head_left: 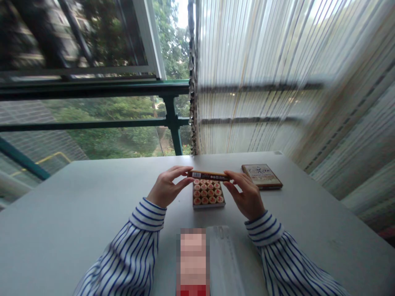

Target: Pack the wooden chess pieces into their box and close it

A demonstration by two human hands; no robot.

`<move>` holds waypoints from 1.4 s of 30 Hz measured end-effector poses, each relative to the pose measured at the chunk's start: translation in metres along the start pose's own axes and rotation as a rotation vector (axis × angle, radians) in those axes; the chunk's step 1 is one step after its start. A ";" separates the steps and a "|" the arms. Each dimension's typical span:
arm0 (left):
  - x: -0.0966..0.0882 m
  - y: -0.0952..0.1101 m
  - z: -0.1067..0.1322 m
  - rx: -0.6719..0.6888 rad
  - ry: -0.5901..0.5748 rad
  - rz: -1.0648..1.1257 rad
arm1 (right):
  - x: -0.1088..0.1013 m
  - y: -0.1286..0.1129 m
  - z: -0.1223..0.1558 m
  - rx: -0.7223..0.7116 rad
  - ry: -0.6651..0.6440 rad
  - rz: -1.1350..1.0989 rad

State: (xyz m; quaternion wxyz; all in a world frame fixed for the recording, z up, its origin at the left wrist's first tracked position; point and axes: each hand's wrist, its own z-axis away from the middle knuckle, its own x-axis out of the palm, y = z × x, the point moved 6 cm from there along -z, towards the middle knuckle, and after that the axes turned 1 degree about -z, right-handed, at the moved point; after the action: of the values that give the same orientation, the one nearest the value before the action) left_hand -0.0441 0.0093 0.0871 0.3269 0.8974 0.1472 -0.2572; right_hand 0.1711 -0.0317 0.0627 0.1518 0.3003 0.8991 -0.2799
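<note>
Case: a thin brown case (208, 176) is held between two hands, its narrow side turned to the viewer; whether it is a lid or a full box cannot be told.
Case's place: it is seen at the middle of the table, slightly tilted with its right end lower, across the far edge of the tray; whether the tray is touched cannot be told.
Case's markings: a white barcode is printed near the left end, with small pale print farther right.
Left hand: the case's left end is pinched between thumb and fingers of the left hand (165, 187).
Right hand: the right end is gripped likewise by the right hand (247, 195).
Tray: round pale pieces (203, 193) marked in red are packed in rows inside the tray (210, 206); its far edge is hidden by the case.
Box: a flat box (262, 174) with a printed top is set at far right, just beyond the right hand.
Plastic: a clear plastic sheet or bag (224, 257) is spread at the near side.
Table: all these are borne by a white table (101, 213).
Sleeves: both arms are covered by striped sleeves (137, 240).
Background: the far side is bounded by a green railing (123, 88) at left and a string curtain (259, 53) at right.
</note>
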 end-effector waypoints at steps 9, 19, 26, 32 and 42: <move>0.007 -0.005 -0.018 0.001 -0.083 -0.006 | -0.004 0.010 -0.004 0.082 -0.001 0.032; 0.005 -0.025 -0.021 -0.141 -0.062 0.004 | 0.006 0.023 -0.047 0.108 -0.137 0.043; 0.011 -0.035 -0.019 -0.242 -0.069 -0.026 | 0.017 0.032 -0.057 0.094 -0.249 0.051; 0.018 -0.040 -0.016 -0.270 -0.093 -0.056 | 0.020 0.041 -0.051 0.116 -0.274 0.055; 0.022 -0.041 -0.014 -0.272 -0.096 -0.061 | 0.021 0.044 -0.051 0.151 -0.302 0.090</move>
State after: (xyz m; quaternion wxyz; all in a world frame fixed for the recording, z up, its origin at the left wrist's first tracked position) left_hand -0.0390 0.0517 0.0633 0.4442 0.8265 0.1923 -0.2874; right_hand 0.1768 0.0374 0.0758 0.2748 0.3052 0.8281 -0.3815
